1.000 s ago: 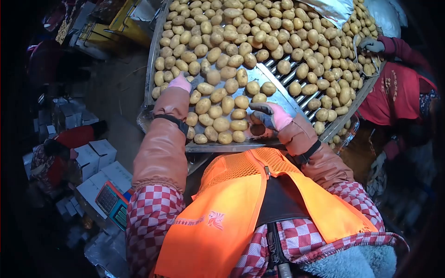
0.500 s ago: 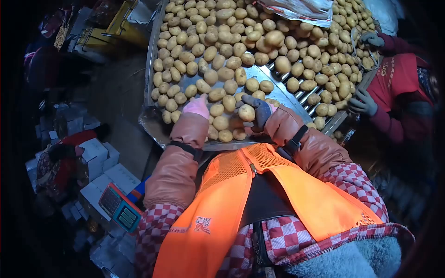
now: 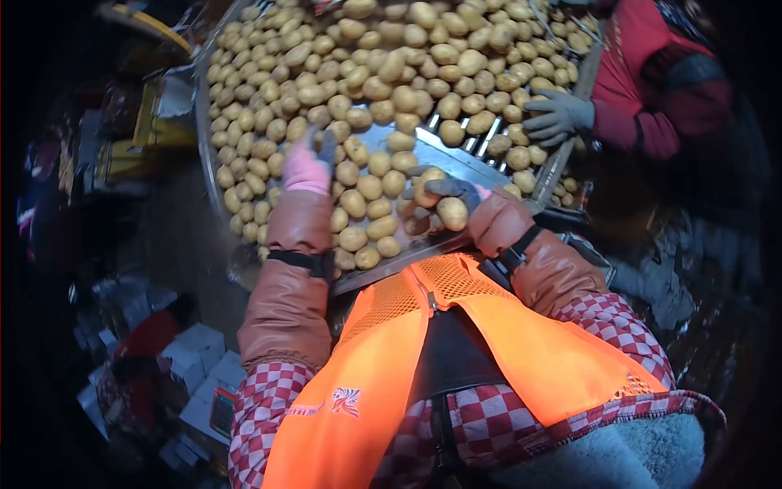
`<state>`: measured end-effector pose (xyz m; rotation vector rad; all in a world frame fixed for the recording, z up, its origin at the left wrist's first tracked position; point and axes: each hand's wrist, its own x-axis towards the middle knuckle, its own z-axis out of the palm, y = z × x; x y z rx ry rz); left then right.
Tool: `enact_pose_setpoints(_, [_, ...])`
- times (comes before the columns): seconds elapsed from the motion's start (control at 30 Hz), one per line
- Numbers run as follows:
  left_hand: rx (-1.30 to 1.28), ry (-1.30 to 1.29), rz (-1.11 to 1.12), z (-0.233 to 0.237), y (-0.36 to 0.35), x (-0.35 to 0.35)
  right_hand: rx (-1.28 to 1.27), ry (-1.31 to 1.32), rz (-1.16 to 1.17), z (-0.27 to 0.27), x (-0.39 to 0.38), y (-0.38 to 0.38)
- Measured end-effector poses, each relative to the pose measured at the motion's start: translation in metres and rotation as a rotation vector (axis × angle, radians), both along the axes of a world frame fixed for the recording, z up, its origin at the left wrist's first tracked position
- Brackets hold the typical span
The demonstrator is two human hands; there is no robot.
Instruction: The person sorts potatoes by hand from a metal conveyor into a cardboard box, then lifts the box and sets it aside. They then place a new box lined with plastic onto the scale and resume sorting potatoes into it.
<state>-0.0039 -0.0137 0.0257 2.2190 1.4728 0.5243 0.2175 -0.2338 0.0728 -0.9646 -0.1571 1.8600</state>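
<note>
Many potatoes (image 3: 352, 202) are spread over a metal sorting table. My left hand (image 3: 311, 160), with a pink cuff and greyish glove fingers, reaches in among them on the left; motion smears its fingers. At the table's near edge, my right hand (image 3: 459, 190), in a dark grey glove, is closed around a potato (image 3: 427, 186). A second potato (image 3: 452, 213) lies against the same hand, just below its fingers.
Metal rollers (image 3: 482, 124) run under potatoes on the right side of the table. Beyond the right rim (image 3: 562, 155), a person in red rests a gloved hand (image 3: 558, 116) there. White boxes (image 3: 195, 350) are stacked at the lower left.
My view has shifted, so the table appears farther left and higher. My left hand has reached farther over the potatoes. A second potato now shows at my right hand.
</note>
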Motion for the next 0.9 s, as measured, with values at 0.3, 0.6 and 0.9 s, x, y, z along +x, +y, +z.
enact_pose_setpoints(0.3, [-0.020, 0.237, -0.049, -0.033, -0.025, 0.004, -0.083, -0.340, -0.968, -0.072, 0.204, -0.176])
enact_pose_setpoints(0.6, [-0.010, 0.396, -0.486, -0.015, -0.107, 0.002, 0.303, -1.286, -0.237, -0.058, 0.085, -0.009])
enact_pose_setpoints(0.9, [0.025, 0.289, 0.177, -0.056, -0.134, -0.131, 0.479, -1.920, 0.307, -0.046, 0.031, 0.102])
